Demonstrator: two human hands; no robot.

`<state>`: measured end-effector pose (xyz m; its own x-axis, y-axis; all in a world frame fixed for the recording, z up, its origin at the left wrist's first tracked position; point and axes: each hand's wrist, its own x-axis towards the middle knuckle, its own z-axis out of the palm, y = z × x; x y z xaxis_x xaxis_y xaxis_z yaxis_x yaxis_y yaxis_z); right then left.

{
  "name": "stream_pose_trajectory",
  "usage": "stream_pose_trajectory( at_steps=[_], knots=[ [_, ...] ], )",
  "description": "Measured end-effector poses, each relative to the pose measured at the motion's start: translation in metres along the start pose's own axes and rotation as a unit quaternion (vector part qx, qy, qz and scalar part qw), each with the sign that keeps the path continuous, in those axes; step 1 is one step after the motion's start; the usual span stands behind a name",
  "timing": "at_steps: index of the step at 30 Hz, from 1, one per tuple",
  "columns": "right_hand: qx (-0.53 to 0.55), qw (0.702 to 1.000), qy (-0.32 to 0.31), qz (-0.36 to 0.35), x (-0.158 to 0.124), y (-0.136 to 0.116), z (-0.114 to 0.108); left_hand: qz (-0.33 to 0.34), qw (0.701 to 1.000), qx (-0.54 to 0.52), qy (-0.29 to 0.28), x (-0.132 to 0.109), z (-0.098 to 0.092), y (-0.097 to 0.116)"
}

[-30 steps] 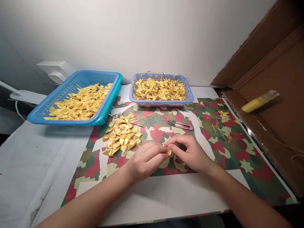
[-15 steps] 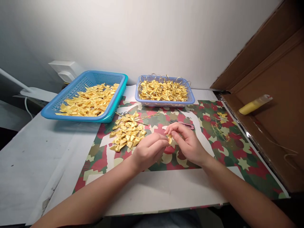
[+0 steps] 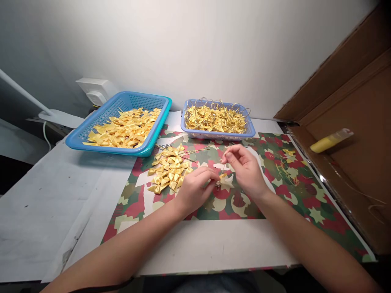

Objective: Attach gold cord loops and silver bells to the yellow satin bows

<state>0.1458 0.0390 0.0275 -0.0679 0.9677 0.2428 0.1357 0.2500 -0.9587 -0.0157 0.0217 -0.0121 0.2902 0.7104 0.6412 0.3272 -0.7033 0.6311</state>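
**One bow pinched btwn both hands, mid-mat**

Nearest the camera, both forearms come in over the white surface (image 3: 45,203) onto the camo-print mat (image 3: 284,195). L hand (image 3: 195,188) lies low, fingertips clamped on one small yellow bow (image 3: 224,179). The bow sits just above the mat, at the L fingertips & right below the R hand (image 3: 248,171).

R hand is higher & a little further out. Its thumb + forefinger are closed tight on a hair-thin gold thread (image 3: 223,169), only just visible, running down to the bow. Hands are close but not touching, w/ the bow btwn them & the L hand nearer it. Bow's long axis looks approx left–right, though it's small & hard to be sure. Thread stands near upright.

Just beyond the L hand is a loose pile of bows (image 3: 169,173) on the mat, w/ a stray bow (image 3: 288,151) off to the right. Further back on the left is a big blue basket (image 3: 159,122) w/ plain bows. A smaller basket (image 3: 218,135) w/ looped bows sits beside it, near the wall. Far right is a cardboard box (image 3: 351,171) w/ a yellow tube (image 3: 328,141) in it.
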Motion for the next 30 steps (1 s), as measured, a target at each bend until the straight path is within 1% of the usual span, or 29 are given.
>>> stream_pose_trajectory(
  at_steps=[1, 2, 4, 6, 8, 10, 11, 13, 15, 17, 19, 21, 23, 24, 28, 30],
  knots=[
    [0.018, 0.999, 0.022, -0.017, 0.006, -0.005, -0.002, -0.011, 1.0, -0.001, -0.005, 0.001, 0.0, 0.0],
    [0.045, 0.998, 0.031, -0.03, 0.012, -0.012, -0.006, -0.027, 1.0, -0.001, -0.008, 0.002, -0.001, 0.0],
    [0.075, 0.996, 0.043, -0.03, 0.022, -0.03, -0.015, -0.064, 0.998, 0.002, -0.008, 0.005, -0.003, 0.0],
    [0.085, 0.995, 0.04, -0.027, 0.029, -0.049, -0.026, -0.095, 0.995, 0.004, -0.009, 0.008, -0.004, 0.0],
    [0.103, 0.993, 0.046, -0.03, 0.033, -0.063, -0.035, -0.131, 0.991, -0.02, -0.017, 0.01, -0.005, 0.0],
    [0.101, 0.993, 0.049, -0.029, 0.034, -0.068, -0.04, -0.184, 0.979, -0.077, -0.035, 0.011, -0.004, 0.0],
    [0.098, 0.994, 0.05, -0.027, 0.035, -0.067, -0.042, -0.216, 0.968, -0.116, -0.045, 0.011, -0.004, 0.0],
    [0.094, 0.994, 0.049, -0.018, 0.033, -0.06, -0.044, -0.281, 0.937, -0.199, -0.061, 0.009, -0.003, 0.002],
    [0.099, 0.994, 0.047, -0.006, 0.028, -0.048, -0.045, -0.341, 0.896, -0.276, -0.067, 0.009, -0.002, 0.004],
    [0.089, 0.995, 0.043, 0.006, 0.017, -0.034, -0.043, -0.392, 0.857, -0.328, -0.066, 0.009, -0.002, 0.007],
    [0.022, 0.999, 0.024, 0.01, 0.001, -0.022, -0.038, -0.437, 0.823, -0.358, -0.067, 0.01, -0.002, 0.01],
    [-0.065, 0.997, -0.03, 0.026, -0.017, -0.012, -0.032, -0.475, 0.792, -0.377, -0.071, 0.011, -0.002, 0.013],
    [-0.134, 0.989, -0.067, 0.007, -0.031, -0.004, -0.025, -0.503, 0.764, -0.398, -0.073, 0.012, -0.002, 0.014],
    [-0.15, 0.986, -0.074, -0.018, -0.036, 0.0, -0.022, -0.511, 0.753, -0.407, -0.073, 0.011, -0.001, 0.015],
    [-0.177, 0.974, -0.065, -0.126, -0.042, 0.013, -0.017, -0.526, 0.729, -0.432, -0.075, 0.01, 0.0, 0.014],
    [-0.185, 0.967, -0.057, -0.164, -0.041, 0.016, -0.017, -0.531, 0.721, -0.44, -0.074, 0.009, 0.0, 0.012]
  ],
)
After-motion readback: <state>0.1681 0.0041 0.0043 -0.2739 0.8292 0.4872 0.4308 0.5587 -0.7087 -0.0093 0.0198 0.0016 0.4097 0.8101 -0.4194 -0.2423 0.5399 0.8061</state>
